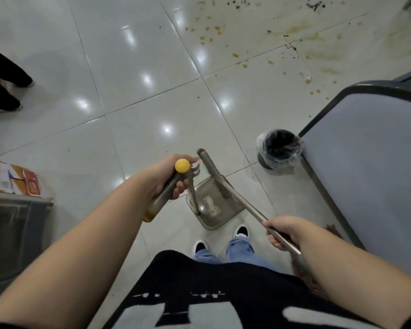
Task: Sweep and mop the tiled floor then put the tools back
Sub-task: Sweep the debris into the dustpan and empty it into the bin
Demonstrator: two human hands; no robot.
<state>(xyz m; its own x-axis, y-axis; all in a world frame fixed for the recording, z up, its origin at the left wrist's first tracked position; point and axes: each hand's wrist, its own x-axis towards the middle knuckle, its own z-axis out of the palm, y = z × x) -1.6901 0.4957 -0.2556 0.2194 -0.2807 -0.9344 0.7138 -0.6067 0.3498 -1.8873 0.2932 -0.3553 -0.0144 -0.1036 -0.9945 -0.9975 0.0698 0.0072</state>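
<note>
Metal-shafted dustpan [214,207] hangs just above the tiled floor [133,74] by the feet, left hand [166,179] wrapped round its yellow-capped handle [182,165]. Right hand [282,231] grips the broom shaft [244,205] mid-length. Both tools look light and rigid; the smooth shafts are probably slippery, so hold firmly near the top.

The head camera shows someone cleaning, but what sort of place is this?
Probably a canteen or other shared eating area, though I cannot be sure. The glossy tiled floor is spattered with yellowish spills beside a grey table, and a small bag-lined bin stands at the table's corner.
</note>
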